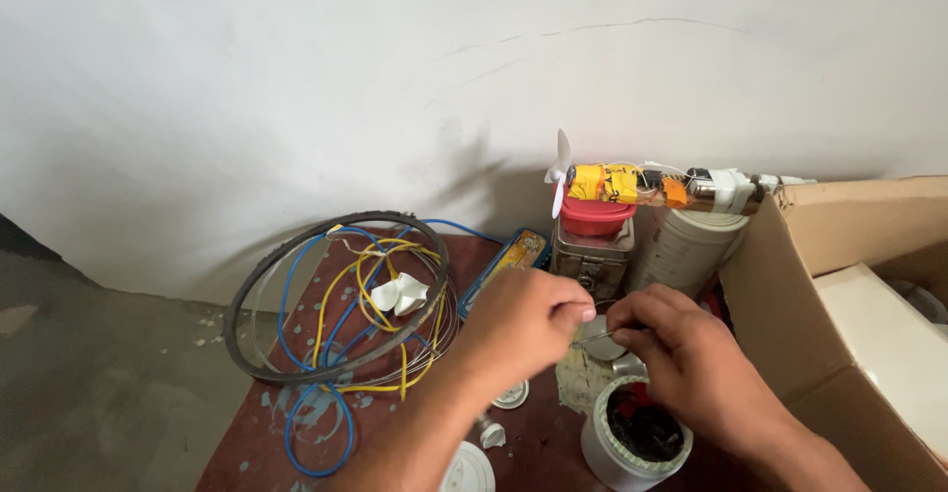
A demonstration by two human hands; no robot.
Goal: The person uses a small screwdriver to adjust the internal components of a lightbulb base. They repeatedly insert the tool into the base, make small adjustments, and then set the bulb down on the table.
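Observation:
My left hand (523, 322) and my right hand (681, 354) meet over the middle of a dark red table (259, 433). Both pinch a thin metal piece (595, 335), like a wire or pin, stretched between their fingertips. Below the hands stands a white round container (617, 452) holding dark and red small parts. A small round white-and-metal part (512, 396) lies under my left wrist.
A dark ring (259, 285) with blue and yellow wires and a white connector (400, 294) lies at left. Behind the hands are a metal tin (591, 255) with a red lid, a white tape roll (691, 245) and a small motor with white propeller (604, 182). A cardboard box (790, 275) is at right.

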